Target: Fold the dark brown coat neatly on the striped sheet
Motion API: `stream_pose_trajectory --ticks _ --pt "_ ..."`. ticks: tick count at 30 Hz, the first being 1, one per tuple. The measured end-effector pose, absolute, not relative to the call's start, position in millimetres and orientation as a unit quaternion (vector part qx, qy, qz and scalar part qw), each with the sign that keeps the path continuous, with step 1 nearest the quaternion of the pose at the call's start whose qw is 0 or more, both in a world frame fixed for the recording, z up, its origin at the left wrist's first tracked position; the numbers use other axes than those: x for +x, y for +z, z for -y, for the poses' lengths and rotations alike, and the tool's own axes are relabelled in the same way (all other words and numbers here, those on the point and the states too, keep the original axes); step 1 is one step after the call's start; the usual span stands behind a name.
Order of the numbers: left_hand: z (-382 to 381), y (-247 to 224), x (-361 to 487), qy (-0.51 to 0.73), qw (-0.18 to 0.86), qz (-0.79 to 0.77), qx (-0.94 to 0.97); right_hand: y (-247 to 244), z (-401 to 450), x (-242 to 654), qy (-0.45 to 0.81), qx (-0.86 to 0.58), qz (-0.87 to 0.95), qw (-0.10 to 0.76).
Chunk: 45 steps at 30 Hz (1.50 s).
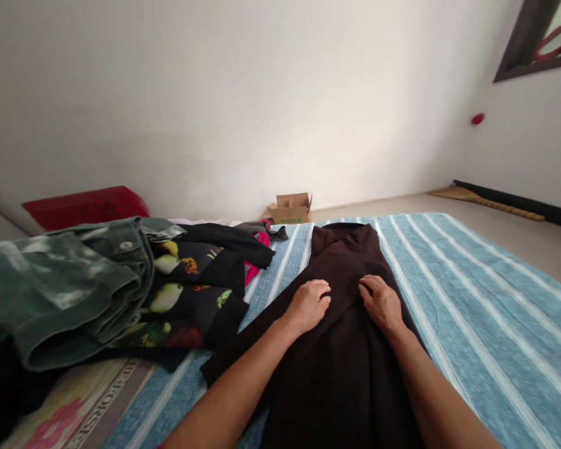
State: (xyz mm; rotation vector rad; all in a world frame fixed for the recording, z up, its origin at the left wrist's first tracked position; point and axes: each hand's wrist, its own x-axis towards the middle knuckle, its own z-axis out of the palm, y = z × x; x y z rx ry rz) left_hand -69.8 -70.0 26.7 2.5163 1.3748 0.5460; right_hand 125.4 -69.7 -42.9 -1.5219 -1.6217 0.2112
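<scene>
A long dark brown garment [343,374] lies stretched out on the bed, its neck-like opening at the far end. A sleeve-like part of it slants down to the left. My left hand [309,304] is on the garment's left side, fingers curled into the cloth. Across from it, my right hand [381,302] grips the right side, its fingers bent and closed on the fabric. A small gap of brown cloth shows between the two hands. The undersides of my fingers are hidden.
The bed wears a blue and white striped sheet [477,312]. At left are heaped clothes: a grey-green denim piece [75,280] and a black fruit-print piece [201,293]. Beyond stand a cardboard box [290,212] and a red object [84,206], near the wall.
</scene>
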Motion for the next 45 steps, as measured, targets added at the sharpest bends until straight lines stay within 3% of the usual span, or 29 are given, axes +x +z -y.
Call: stream_pose_trajectory --ticks 4,9,17,24,32,45 --pt "88 38 -152 0.104 0.077 -0.607 0.784 -44 73 128 0.081 -0.623 0.647 0.431" --pt "122 44 -221 0.050 0.079 -0.669 0.737 -48 75 131 0.068 -0.629 0.657 0.410" --pt "158 51 -215 -0.050 0.057 -0.655 0.752 -54 74 137 0.063 -0.629 0.665 0.399" --pt "142 62 -208 -0.075 0.093 -0.688 0.716 -53 74 137 0.069 -0.631 0.661 0.400" --pt "158 52 -227 0.034 0.180 -0.743 0.644 -54 75 139 0.074 -0.644 0.651 0.396" --pt "226 30 -229 0.291 0.446 -0.769 0.354 -64 72 150 0.066 -0.654 0.645 0.391"
